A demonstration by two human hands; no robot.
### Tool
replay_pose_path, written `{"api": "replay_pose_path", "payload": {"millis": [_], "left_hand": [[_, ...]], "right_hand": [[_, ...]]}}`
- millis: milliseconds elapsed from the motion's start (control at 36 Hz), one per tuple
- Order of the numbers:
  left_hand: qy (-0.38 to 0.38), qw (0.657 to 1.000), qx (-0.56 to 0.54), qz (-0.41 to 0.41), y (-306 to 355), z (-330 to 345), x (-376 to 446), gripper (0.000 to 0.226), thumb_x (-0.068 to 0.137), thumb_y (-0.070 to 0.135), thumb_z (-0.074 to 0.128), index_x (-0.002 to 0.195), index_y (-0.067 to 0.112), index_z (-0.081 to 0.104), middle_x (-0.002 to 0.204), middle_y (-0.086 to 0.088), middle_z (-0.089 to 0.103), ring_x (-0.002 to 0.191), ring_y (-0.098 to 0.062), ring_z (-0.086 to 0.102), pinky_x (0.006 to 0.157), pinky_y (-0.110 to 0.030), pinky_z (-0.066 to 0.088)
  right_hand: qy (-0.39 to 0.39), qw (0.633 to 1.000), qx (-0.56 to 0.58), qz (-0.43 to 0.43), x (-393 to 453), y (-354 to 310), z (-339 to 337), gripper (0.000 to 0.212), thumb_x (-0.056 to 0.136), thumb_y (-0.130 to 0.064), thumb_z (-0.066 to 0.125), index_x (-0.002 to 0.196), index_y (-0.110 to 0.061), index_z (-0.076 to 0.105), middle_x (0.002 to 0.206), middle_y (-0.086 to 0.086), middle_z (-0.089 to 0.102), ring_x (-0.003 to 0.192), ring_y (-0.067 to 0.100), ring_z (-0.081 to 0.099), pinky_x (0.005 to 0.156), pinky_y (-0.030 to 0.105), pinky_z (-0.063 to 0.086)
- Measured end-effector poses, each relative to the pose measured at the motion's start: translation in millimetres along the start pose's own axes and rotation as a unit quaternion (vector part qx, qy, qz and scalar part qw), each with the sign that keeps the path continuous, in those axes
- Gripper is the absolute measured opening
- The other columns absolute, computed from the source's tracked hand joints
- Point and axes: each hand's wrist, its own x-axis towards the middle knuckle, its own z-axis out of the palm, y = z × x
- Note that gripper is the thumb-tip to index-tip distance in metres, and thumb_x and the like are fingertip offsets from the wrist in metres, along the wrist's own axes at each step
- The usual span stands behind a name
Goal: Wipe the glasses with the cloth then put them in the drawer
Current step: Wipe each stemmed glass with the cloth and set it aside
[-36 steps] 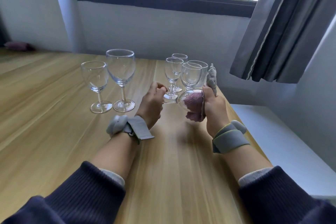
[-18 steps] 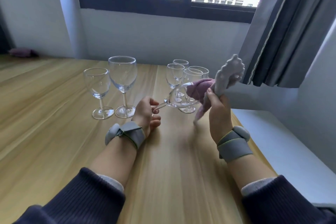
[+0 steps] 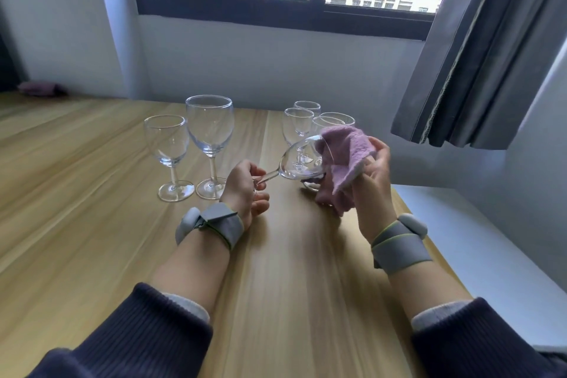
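Note:
My left hand (image 3: 245, 190) grips the stem of a clear wine glass (image 3: 299, 161), which lies tilted with its bowl pointing right, above the wooden table (image 3: 92, 224). My right hand (image 3: 372, 181) holds a pink cloth (image 3: 345, 159) against the rim and mouth of that glass. A small glass (image 3: 167, 150) and a tall glass (image 3: 210, 138) stand upright on the table to the left. Behind the held glass stand three more glasses (image 3: 302, 123), partly hidden by it and the cloth. No drawer is in view.
The table's right edge runs just past my right hand, with a lower white surface (image 3: 478, 248) beyond it. A grey curtain (image 3: 478, 55) hangs at the upper right beside the window. A dark purple object (image 3: 41, 88) lies at the table's far left.
The cloth, bunched and raised half a second ago, now lies spread over the glass's rim under my right hand. The held glass's bowl has tilted a little higher. The camera view has tilted.

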Motion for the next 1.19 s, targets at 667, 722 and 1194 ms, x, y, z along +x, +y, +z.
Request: {"api": "replay_pose_path", "payload": {"millis": [667, 722, 1194], "left_hand": [[0.003, 0.993, 0.077, 0.092, 0, 3, -4, 0.016, 0.092, 0.012, 0.034, 0.084, 0.008, 0.047, 0.068, -0.006, 0.034, 0.047, -0.013, 0.024, 0.037, -0.012, 0.016], [0.000, 0.991, 0.082, 0.110, 0, 3, -4, 0.016, 0.093, 0.013, 0.034, 0.085, 0.009, 0.048, 0.069, -0.005, 0.035, 0.047, -0.012, 0.025, 0.038, -0.012, 0.016], [0.005, 0.980, 0.096, 0.176, 0, 5, -8, 0.023, 0.093, 0.009, 0.031, 0.081, 0.011, 0.051, 0.064, -0.003, 0.032, 0.042, -0.011, 0.023, 0.041, -0.014, 0.015]], "right_hand": [[-0.021, 0.994, 0.016, 0.106, 5, 9, -1, 0.052, 0.075, -0.020, 0.072, 0.121, -0.004, 0.054, 0.103, 0.012, 0.070, 0.097, 0.014, 0.065, 0.083, 0.019, 0.050], [-0.011, 0.993, 0.014, 0.121, 6, 10, -1, 0.070, 0.063, -0.030, 0.075, 0.123, -0.002, 0.052, 0.109, 0.015, 0.069, 0.108, 0.019, 0.063, 0.094, 0.026, 0.049], [0.089, 0.980, 0.022, 0.177, 7, 17, -13, 0.025, 0.086, 0.011, 0.044, 0.070, -0.008, 0.050, 0.050, -0.003, 0.059, 0.055, 0.012, 0.052, 0.051, 0.017, 0.044]]}}
